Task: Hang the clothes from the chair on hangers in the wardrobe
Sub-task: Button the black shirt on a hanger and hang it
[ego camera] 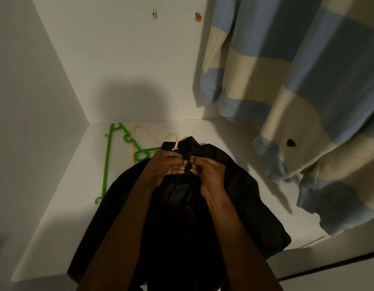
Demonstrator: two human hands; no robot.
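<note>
**Both hands worked at the neck of a black garment on the wardrobe floor**

At the left, a bright green plastic hanger [107,162] lay flat on the white wardrobe floor [240,143], crossing a pale peach plastic hanger [140,133]. The left hand [165,164] and right hand [207,173] were close together, fingers curled and pinching the dark black fabric garment [245,196] at its collar, where a peach hook [174,140] stuck out. To the right hung a blue-and-cream checked shirt [297,66].
</note>
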